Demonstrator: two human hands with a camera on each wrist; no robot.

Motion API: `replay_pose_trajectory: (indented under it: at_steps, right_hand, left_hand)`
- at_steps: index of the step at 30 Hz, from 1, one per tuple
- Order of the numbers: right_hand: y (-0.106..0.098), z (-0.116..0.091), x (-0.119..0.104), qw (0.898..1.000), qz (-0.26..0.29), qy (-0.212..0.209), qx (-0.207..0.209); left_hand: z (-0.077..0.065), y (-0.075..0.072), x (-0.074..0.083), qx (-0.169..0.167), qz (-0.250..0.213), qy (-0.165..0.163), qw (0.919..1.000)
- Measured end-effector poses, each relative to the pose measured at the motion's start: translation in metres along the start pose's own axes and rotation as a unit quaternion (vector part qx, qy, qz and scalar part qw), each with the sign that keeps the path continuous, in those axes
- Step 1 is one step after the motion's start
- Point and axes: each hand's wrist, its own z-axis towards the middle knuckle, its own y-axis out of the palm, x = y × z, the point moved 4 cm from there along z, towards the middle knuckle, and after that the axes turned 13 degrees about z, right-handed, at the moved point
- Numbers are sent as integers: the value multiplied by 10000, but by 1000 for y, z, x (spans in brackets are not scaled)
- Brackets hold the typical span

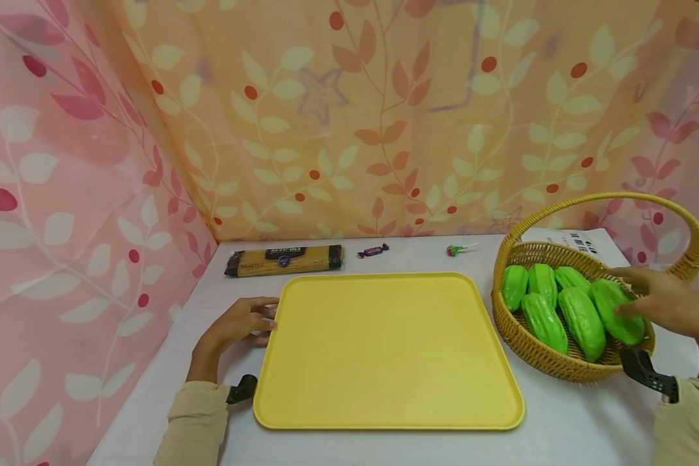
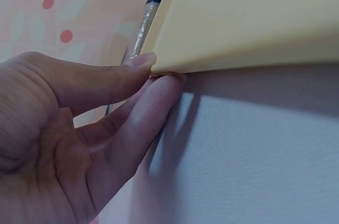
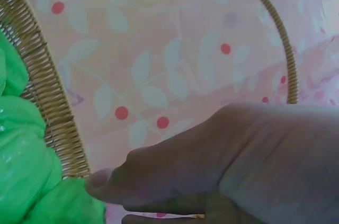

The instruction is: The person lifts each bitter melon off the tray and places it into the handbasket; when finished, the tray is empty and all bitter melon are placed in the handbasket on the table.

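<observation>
A yellow rectangular tray (image 1: 390, 349) lies in the middle of the table. My left hand (image 1: 246, 323) pinches its left edge; in the left wrist view the thumb (image 2: 116, 83) is on top and fingers lie beneath. At the right stands a wicker basket (image 1: 559, 372) with a tall arched handle, holding several bright green, long ridged fruits (image 1: 582, 320). My right hand (image 1: 670, 304) reaches over the basket's right rim, fingers extended. Its thumb tip (image 3: 100, 179) is at a green fruit (image 3: 71, 203), and whether they touch I cannot tell.
Behind the tray lie a spaghetti packet (image 1: 285, 260), a purple wrapped candy (image 1: 373, 251) and a lollipop (image 1: 455, 249). A white printed sheet (image 1: 594, 241) is behind the basket. Patterned cloth (image 1: 355, 129) hangs along the back and sides.
</observation>
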Motion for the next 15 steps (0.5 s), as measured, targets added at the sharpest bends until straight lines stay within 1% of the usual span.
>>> replay_pose_trajectory:
  at_steps: [4, 6, 9, 11, 13, 15]
  right_hand:
    - [-4, -4, -14, 9988, 222, -195, 397]
    - [-5, -6, -25, 9968, 432, -328, 593]
    - [-3, -10, -45, 9932, 660, -514, 810]
    - [-2, -12, -58, 9899, 822, -692, 926]
    - [2, -14, -72, 9864, 1022, -858, 958]
    - [7, -15, -85, 9805, 1343, -1067, 955]
  left_hand:
    - [0, -2, 1, 27, 85, 0, 10000]
    - [-2, -4, 2, 52, 160, 98, 9998]
    - [-7, -10, 7, 155, 230, 334, 9991]
    - [-13, -17, 14, 266, 251, 569, 9977]
    - [-20, -24, 23, 467, 492, 794, 9945]
    - [-28, -32, 33, 707, 918, 1004, 9882]
